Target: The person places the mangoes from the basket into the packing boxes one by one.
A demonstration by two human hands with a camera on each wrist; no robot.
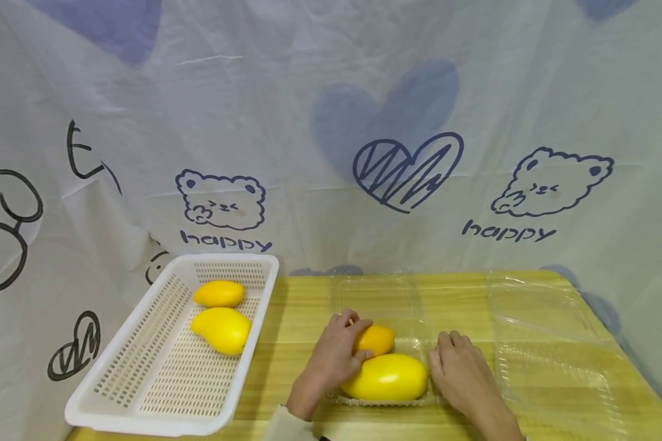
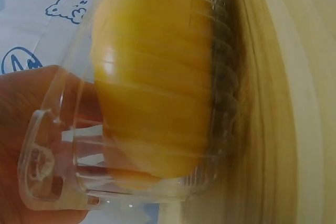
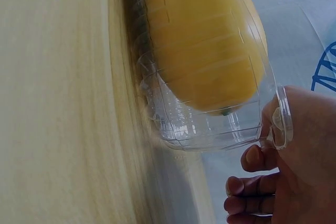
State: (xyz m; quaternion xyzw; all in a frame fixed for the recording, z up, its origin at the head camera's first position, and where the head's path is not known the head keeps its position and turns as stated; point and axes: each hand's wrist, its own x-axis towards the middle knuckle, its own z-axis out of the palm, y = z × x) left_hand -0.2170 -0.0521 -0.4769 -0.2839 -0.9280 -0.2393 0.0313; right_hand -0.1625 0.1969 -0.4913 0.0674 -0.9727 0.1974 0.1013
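Hands at a clear container; left one on its orange fruit

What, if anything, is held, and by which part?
The left hand holds the smaller mango in the container by its left end; whether the right hand holds anything is unclear.

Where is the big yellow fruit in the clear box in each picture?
Head: the big yellow fruit is low, just right of centre.
Left wrist: large, upper part, slightly left of centre.
Right wrist: at the top, slightly right of centre.
Shared landmark: the clear box.
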